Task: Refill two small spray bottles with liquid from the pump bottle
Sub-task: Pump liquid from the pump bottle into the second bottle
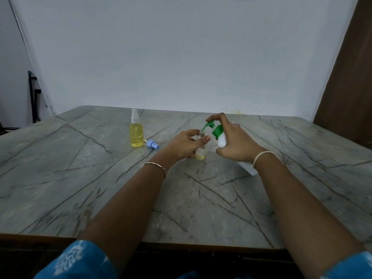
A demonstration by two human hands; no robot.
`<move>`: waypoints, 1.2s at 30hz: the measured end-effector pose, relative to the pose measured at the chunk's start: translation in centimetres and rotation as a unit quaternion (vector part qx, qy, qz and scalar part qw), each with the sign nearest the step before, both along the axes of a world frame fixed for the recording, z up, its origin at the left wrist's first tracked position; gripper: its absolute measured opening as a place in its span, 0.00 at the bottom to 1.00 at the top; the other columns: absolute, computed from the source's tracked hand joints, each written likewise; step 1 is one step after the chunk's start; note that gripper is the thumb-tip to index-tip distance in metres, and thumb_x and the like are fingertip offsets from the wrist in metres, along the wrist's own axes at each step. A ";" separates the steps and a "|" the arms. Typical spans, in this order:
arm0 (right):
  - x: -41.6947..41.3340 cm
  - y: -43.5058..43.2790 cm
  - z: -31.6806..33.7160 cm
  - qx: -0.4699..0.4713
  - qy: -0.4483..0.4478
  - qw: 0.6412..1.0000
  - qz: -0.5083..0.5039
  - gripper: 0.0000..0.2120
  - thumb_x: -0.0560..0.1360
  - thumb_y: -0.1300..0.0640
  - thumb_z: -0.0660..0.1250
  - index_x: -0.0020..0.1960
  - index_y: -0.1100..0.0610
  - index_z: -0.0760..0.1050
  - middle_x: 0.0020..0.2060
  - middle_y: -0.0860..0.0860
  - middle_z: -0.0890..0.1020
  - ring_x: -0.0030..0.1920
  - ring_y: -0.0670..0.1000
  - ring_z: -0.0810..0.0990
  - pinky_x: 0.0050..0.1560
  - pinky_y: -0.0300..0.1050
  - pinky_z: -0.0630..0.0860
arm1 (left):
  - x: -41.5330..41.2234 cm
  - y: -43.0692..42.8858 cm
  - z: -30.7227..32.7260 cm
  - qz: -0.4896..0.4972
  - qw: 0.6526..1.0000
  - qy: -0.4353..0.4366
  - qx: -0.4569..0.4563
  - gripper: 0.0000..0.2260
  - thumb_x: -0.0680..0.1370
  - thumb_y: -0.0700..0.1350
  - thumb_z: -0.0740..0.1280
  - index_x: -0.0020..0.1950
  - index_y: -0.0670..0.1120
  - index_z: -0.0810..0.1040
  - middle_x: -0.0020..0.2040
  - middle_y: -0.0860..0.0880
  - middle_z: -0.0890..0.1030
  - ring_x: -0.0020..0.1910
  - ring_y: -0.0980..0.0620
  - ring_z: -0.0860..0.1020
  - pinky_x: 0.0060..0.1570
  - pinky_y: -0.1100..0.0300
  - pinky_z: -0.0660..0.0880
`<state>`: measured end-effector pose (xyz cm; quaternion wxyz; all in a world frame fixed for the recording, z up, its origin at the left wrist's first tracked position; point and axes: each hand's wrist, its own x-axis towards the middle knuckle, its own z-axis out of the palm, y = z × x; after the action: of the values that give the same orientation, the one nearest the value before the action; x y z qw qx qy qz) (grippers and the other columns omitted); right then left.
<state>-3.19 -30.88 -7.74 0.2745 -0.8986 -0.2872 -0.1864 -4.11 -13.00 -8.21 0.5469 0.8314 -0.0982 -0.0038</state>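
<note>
My left hand grips a small clear spray bottle with its cap off; a little yellow liquid sits at its bottom. My right hand holds the white pump bottle tilted to the left, a finger resting on its green pump head. The green spout sits right over the small bottle's open neck. A second spray bottle, full of yellow liquid and closed with a white sprayer, stands upright to the left. A blue sprayer cap lies on its side next to it.
The grey marbled table ends at a wooden front edge near my body. A white wall stands behind the table's far edge. A dark metal stand is at the far left and a brown panel at the right.
</note>
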 end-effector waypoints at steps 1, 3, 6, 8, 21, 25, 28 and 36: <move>0.0 0.1 0.0 0.000 -0.002 1.000 0.001 0.35 0.62 0.62 0.70 0.63 0.41 0.60 0.50 0.54 0.78 0.43 0.55 0.78 0.44 0.52 0.77 | 0.0 0.0 0.0 0.000 1.000 -0.002 0.002 0.28 0.76 0.55 0.67 0.72 0.46 0.65 0.53 0.47 0.80 0.54 0.47 0.79 0.54 0.51 0.79; -0.1 0.0 0.0 -0.004 -0.006 1.000 0.000 0.36 0.62 0.61 0.70 0.64 0.41 0.60 0.52 0.53 0.78 0.44 0.55 0.78 0.46 0.53 0.78 | 0.0 0.0 0.0 0.001 1.000 -0.002 0.003 0.28 0.76 0.55 0.67 0.72 0.46 0.65 0.53 0.47 0.80 0.55 0.46 0.79 0.55 0.50 0.78; -0.4 -0.3 0.1 -0.021 -0.006 1.000 -0.012 0.41 0.61 0.58 0.69 0.68 0.36 0.57 0.53 0.53 0.78 0.45 0.56 0.77 0.46 0.54 0.78 | 0.0 -0.1 0.0 0.001 1.000 -0.005 0.006 0.27 0.75 0.55 0.67 0.71 0.47 0.66 0.54 0.45 0.81 0.55 0.45 0.80 0.55 0.48 0.78; -0.5 -0.4 0.2 -0.056 -0.017 0.998 -0.026 0.46 0.62 0.57 0.69 0.72 0.32 0.52 0.51 0.53 0.79 0.44 0.55 0.76 0.44 0.52 0.78 | 0.1 -0.1 0.0 -0.002 1.000 -0.006 0.013 0.28 0.75 0.56 0.67 0.71 0.47 0.66 0.56 0.44 0.81 0.55 0.45 0.79 0.55 0.48 0.78; -0.1 0.2 0.2 -0.034 -0.019 0.999 0.005 0.37 0.61 0.62 0.71 0.65 0.44 0.61 0.53 0.49 0.78 0.47 0.54 0.79 0.51 0.55 0.78 | 0.1 0.0 -0.1 -0.004 1.000 -0.008 0.012 0.30 0.75 0.56 0.67 0.73 0.45 0.64 0.54 0.46 0.81 0.55 0.45 0.80 0.56 0.46 0.77; -0.1 0.4 0.2 -0.031 -0.025 0.999 0.003 0.36 0.62 0.62 0.72 0.64 0.45 0.61 0.54 0.49 0.78 0.48 0.54 0.79 0.52 0.55 0.77 | 0.1 0.1 0.0 -0.005 1.000 -0.008 0.010 0.28 0.75 0.56 0.67 0.71 0.46 0.67 0.54 0.44 0.82 0.54 0.45 0.80 0.56 0.46 0.78; -0.3 0.2 0.2 -0.046 -0.032 0.998 -0.007 0.39 0.62 0.59 0.71 0.68 0.42 0.60 0.56 0.50 0.78 0.47 0.54 0.78 0.50 0.50 0.76 | 0.1 0.1 0.0 -0.007 1.000 -0.005 0.006 0.26 0.76 0.56 0.67 0.70 0.46 0.68 0.54 0.44 0.82 0.55 0.44 0.80 0.56 0.47 0.78; -0.4 0.2 0.2 -0.046 -0.023 0.999 -0.005 0.38 0.63 0.61 0.70 0.68 0.43 0.61 0.55 0.51 0.78 0.46 0.54 0.78 0.49 0.48 0.74 | 0.1 0.2 0.0 -0.009 1.000 -0.005 0.013 0.28 0.76 0.56 0.66 0.71 0.46 0.66 0.54 0.46 0.81 0.55 0.46 0.79 0.55 0.50 0.78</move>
<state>-3.58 -30.72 -7.56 0.2252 -0.9070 -0.2977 -0.1951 -4.04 -12.81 -8.21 0.5358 0.8374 -0.1085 -0.0053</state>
